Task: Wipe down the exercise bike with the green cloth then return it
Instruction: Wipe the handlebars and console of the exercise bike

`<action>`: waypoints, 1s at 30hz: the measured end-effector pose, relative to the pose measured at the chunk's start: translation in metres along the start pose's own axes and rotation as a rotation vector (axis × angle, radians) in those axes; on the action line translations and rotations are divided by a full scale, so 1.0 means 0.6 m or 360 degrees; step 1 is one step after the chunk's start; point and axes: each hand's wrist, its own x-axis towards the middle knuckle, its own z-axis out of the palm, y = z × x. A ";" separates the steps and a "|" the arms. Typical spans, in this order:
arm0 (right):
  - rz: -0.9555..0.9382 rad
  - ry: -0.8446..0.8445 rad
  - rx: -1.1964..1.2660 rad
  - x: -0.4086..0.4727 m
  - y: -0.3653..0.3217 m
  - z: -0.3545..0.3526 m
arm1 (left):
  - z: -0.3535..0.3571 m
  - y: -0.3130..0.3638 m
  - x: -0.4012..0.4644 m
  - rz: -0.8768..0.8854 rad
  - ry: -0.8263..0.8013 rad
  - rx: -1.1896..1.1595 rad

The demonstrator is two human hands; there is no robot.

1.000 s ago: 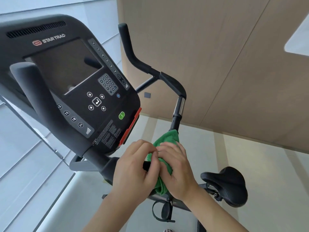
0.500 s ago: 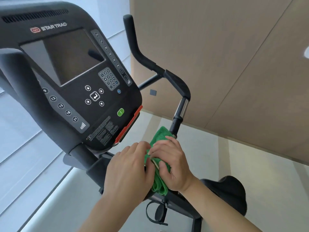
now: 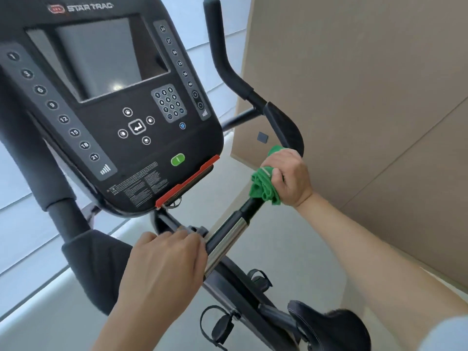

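- Nearest the camera, the black padded saddle [image 3: 329, 325] and a black strapped pedal [image 3: 220, 325] are seen low in the frame, neither touched by the cloth at this moment.
- Just above, the left hand [image 3: 164, 264] is found parted from its partner: half a second ago both hands were bunched together over the cloth, and now this one is laid alone at the near end of the chrome and black handlebar stem [image 3: 228, 239]. Its fingers are curled over the bar's base; whether the bar is truly gripped cannot be told from behind the knuckles.
- Further up the same bar, the crumpled green microfibre cloth [image 3: 263, 186] has been carried along by the right hand [image 3: 288, 178], which is closed tightly round it and the bar, folds spilling out below the fist.
- So the wiping stroke is judged to be well under way, the handlebar being swept toward its black curved foam grip [image 3: 286, 127].
- Beyond, the black console with its grey screen [image 3: 121, 97] is left unattended; the return of the cloth is judged a long way off.
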 end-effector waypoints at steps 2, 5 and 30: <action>0.0008 0.0009 -0.0016 0.010 0.037 -0.004 | 0.001 0.001 -0.001 -0.0008 0.0019 0.0012; -0.0050 0.0007 0.0000 0.014 0.049 0.004 | 0.007 0.001 0.005 -0.0062 0.0043 0.0058; -0.0502 -0.1016 0.0583 -0.082 -0.296 -0.066 | -0.017 0.020 -0.018 -0.0614 0.0662 -0.0542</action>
